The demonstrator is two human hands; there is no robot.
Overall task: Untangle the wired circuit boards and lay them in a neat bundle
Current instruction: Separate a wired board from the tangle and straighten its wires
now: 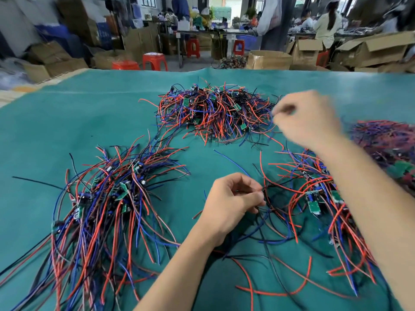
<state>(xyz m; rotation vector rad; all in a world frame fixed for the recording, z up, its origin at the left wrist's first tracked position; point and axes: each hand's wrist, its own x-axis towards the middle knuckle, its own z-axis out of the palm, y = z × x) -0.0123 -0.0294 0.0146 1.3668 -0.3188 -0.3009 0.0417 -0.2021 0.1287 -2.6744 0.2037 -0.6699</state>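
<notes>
1. Left hand: grip pinched together on a few thin dark wires, thumb against fingertips, low over the green desk.
2. Right hand: raised and motion-blurred. Fingers look curled, possibly pinching a wire end, but I can't tell whether the grip holds anything.
3. Task thing: the loose wired boards lie just right of the left grip. One green board with a blue part shows face-up there; red, blue and black leads fan out from it toward me and toward the left grip.
4. Key relation: the pinched wires run right from the left grip into that loose cluster, so the long axis is roughly left-right. Left hand is nearer; right hand is up and beyond, near the far tangled heap.
5. Sorted bundle sits well to the left of the left grip, leads running toward me.
6. My read: separation still under way. Next move likely needs a pull away from the cluster along the wire axis. Risk: snagging neighbouring leads.
</notes>
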